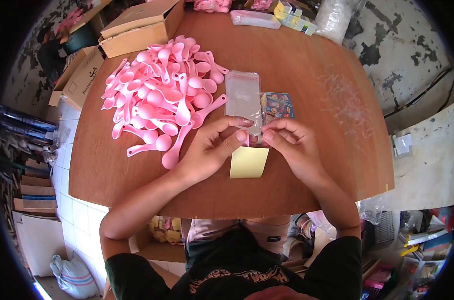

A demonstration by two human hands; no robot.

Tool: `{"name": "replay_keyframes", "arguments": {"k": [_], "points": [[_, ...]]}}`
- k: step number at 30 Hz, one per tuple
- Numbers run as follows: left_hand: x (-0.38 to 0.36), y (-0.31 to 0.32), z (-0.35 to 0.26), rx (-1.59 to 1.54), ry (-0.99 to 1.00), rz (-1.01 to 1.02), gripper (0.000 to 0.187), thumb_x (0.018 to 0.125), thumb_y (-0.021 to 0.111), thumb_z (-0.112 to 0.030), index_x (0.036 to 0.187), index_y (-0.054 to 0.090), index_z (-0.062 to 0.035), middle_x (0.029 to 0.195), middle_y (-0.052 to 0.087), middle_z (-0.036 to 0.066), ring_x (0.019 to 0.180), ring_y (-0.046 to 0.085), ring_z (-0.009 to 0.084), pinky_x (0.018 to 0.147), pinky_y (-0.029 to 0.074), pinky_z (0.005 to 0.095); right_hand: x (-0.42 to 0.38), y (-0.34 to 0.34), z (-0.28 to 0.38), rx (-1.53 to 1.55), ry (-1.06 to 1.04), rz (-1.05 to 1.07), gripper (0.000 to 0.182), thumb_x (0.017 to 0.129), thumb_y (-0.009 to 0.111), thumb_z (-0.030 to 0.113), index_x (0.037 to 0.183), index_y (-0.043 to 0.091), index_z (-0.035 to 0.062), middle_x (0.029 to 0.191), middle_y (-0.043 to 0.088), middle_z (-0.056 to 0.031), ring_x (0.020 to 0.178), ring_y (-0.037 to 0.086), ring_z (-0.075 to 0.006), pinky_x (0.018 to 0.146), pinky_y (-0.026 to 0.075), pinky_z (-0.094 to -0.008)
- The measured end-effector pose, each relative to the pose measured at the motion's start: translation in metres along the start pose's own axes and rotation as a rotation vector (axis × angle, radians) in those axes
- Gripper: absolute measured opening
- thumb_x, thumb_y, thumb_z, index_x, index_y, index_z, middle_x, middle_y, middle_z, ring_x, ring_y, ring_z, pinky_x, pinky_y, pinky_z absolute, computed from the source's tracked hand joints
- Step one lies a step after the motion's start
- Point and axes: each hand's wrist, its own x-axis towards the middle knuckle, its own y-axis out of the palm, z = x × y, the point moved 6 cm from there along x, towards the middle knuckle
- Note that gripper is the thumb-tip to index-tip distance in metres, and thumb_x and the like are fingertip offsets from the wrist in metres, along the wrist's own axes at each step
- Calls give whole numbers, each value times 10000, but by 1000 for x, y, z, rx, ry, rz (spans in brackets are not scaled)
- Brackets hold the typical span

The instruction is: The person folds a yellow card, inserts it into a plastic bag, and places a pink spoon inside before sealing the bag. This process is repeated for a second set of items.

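My left hand (pixel 214 147) has its thumb and fingers curled at a clear plastic bag (pixel 257 131), with a small pink edge (pixel 247 140) showing by the thumb. From the other side, my right hand (pixel 291 144) pinches the bag between thumb and fingertips. What the fingers cover is partly hidden. Just below them is a pale yellow paper (pixel 248 162). A stack of clear plastic bags (pixel 243 92) lies beyond my hands, beside a stack of colourful printed cards (pixel 278 105). Left of these spreads a large heap of pink measuring spoons (pixel 159 92).
The brown wooden table (pixel 307 90) has a curved front edge. Along its back stand a cardboard box (pixel 142 27), a plastic-wrapped pack (pixel 256 19) and yellow-white small boxes (pixel 293 17). Thin plastic scraps (pixel 348 102) lie at right. Another person (pixel 51 55) is at the far left.
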Motion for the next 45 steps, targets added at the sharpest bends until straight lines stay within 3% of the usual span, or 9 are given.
{"name": "replay_keyframes", "arguments": {"k": [6, 19, 22, 25, 30, 37, 39, 43, 45], "points": [[-1, -2, 4, 157, -26, -32, 298, 996, 520, -193, 1167, 596, 39, 1057, 650, 87, 1006, 633, 156, 870, 513, 289, -1, -2, -2, 16, -53, -14, 146, 903, 628, 8, 1033, 629, -56, 956, 654, -64, 881, 639, -117, 802, 530, -236], [1, -8, 6, 121, -61, 6, 285, 997, 513, -196, 1209, 594, -24, 1044, 661, 62, 957, 642, 129, 808, 565, 296, 0, -14, -8, 38, -110, -25, 130, 893, 649, 30, 1000, 675, -38, 941, 669, -90, 847, 651, -129, 735, 558, -250], [1, -10, 4, 54, -64, 56, 252, 1004, 493, -161, 1189, 605, -31, 1057, 656, 59, 974, 635, 129, 821, 561, 302, -1, -17, -9, 57, -53, 22, 113, 901, 617, -5, 987, 684, -35, 960, 668, -101, 864, 651, -144, 754, 553, -266], [1, -8, 5, -15, -36, 117, 223, 1006, 465, -103, 1150, 613, -20, 1063, 651, 70, 995, 631, 141, 838, 558, 315, -1, -17, -6, 52, -139, 97, 131, 899, 578, -51, 966, 689, -36, 981, 664, -108, 882, 649, -154, 778, 543, -278], [1, -6, 3, -49, -20, 100, 210, 984, 417, -25, 1074, 597, 33, 1093, 637, 150, 963, 659, 205, 821, 578, 334, -3, -16, -2, -42, -167, 116, 199, 892, 518, -104, 961, 693, -38, 995, 656, -108, 929, 628, -150, 806, 510, -264], [1, -10, 7, -113, -66, 96, 199, 980, 421, -51, 1039, 591, 34, 1078, 631, 156, 971, 653, 217, 841, 566, 351, -5, -15, 3, -125, -206, 125, 201, 894, 512, -98, 956, 694, -39, 1017, 646, -100, 941, 608, -139, 802, 487, -253], [1, -8, 4, -230, -49, 130, 207, 987, 453, -124, 1041, 588, 24, 1040, 634, 138, 972, 650, 221, 863, 549, 360, -5, -15, 5, -116, -320, 171, 155, 888, 558, -75, 966, 686, -36, 1006, 638, -103, 928, 618, -142, 801, 505, -262], [1, -8, 5, -213, -48, 153, 147, 983, 496, -88, 1030, 600, 6, 1079, 623, 89, 984, 622, 158, 852, 531, 315, -7, -7, 4, 26, -268, 119, 129, 854, 640, -58, 976, 673, -34, 1000, 628, -107, 910, 631, -145, 773, 532, -256], [2, -8, 0, 161, 183, 126, 86, 921, 615, -48, 995, 599, -8, 1077, 615, 72, 956, 613, 120, 804, 533, 278, -9, -6, 5, -169, -307, 98, 200, 801, 713, -55, 993, 662, -30, 1006, 619, -110, 897, 641, -145, 739, 551, -243]]}}
